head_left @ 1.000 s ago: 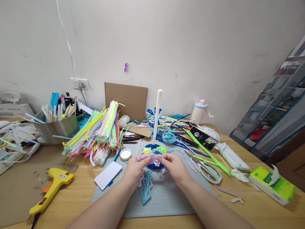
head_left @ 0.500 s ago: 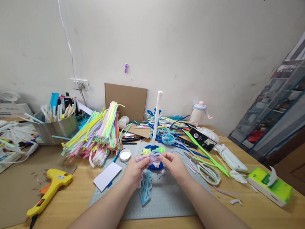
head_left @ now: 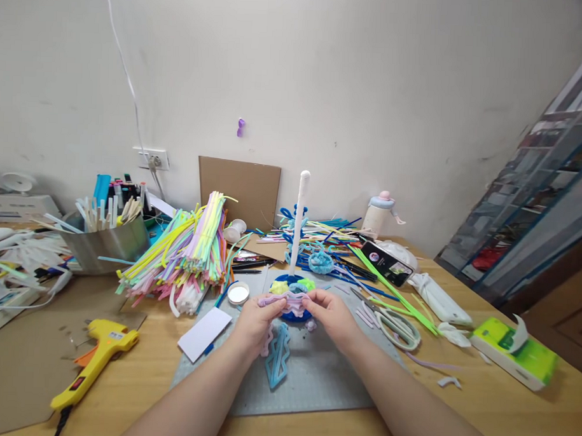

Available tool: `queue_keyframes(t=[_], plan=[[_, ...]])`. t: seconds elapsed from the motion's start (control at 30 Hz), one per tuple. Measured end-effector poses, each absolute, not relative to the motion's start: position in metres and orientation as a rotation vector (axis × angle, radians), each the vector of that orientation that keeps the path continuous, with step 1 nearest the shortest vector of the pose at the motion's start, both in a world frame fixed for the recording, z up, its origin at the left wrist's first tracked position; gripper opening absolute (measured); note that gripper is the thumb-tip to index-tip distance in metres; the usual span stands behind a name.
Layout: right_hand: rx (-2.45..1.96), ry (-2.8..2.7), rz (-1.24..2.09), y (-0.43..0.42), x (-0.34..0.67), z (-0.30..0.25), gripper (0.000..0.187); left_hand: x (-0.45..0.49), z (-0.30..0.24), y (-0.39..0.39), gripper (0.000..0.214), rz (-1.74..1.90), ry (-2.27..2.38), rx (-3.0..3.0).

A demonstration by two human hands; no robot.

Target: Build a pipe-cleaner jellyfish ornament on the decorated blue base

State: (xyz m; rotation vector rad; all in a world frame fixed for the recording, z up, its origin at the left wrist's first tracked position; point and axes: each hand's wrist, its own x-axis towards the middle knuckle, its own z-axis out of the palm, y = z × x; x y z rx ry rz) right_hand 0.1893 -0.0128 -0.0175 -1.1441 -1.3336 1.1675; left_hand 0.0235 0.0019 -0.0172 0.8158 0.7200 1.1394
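Both my hands meet over a grey cutting mat (head_left: 314, 378) at the table's middle. My left hand (head_left: 256, 325) and my right hand (head_left: 333, 315) each pinch an end of a wavy lilac pipe cleaner (head_left: 288, 300), held between them. Just behind it stands a blue round base (head_left: 294, 313) with yellow, blue and green fuzzy tufts and a tall white fuzzy stick (head_left: 299, 221). A light blue zigzag pipe cleaner shape (head_left: 277, 360) lies on the mat under my left hand, beside a lilac zigzag strip.
A big pile of pastel pipe cleaners (head_left: 185, 252) lies left of the mat, a steel tub of tools (head_left: 109, 243) behind it. A yellow glue gun (head_left: 92, 360) rests front left. Scissors (head_left: 392, 323), a phone (head_left: 387, 261), a green tissue pack (head_left: 515, 353) sit right.
Hands stay in place on the lilac pipe cleaner, with small finger movements; the view has shifted slightly.
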Motion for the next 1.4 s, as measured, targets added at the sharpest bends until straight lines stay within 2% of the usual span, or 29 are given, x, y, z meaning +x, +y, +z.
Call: queue_keyframes(t=[0.2,0.33,0.53,0.77,1.03,1.2,1.4], plan=[[-1.01,-1.181,1.293,-0.015,0.185,-0.015,0.03,0.025,-0.012,0.0,0.021,1.164,0.617,0.78],[-1.079,-1.248,1.193,-0.014,0.188,-0.016,0.029,0.022,-0.011,0.002,0.023,1.117,0.646,0.836],[-1.197,-1.39,0.896,-0.008,0.2,-0.017,0.027,0.016,-0.017,0.007,0.032,1.115,0.94,0.959],[-1.175,-1.283,0.988,-0.001,0.21,-0.015,0.033,0.016,-0.017,0.009,0.041,1.046,1.008,1.045],[-1.184,-1.213,1.022,0.004,0.214,-0.017,0.033,0.02,-0.021,0.008,0.03,1.145,1.101,1.156],[-1.078,-1.152,0.995,0.002,0.213,-0.016,0.032,0.021,-0.02,0.006,0.031,1.089,1.012,1.11],[-0.886,-0.941,1.086,-0.005,0.201,-0.022,0.031,0.017,-0.013,0.0,0.02,0.89,0.704,0.669]])
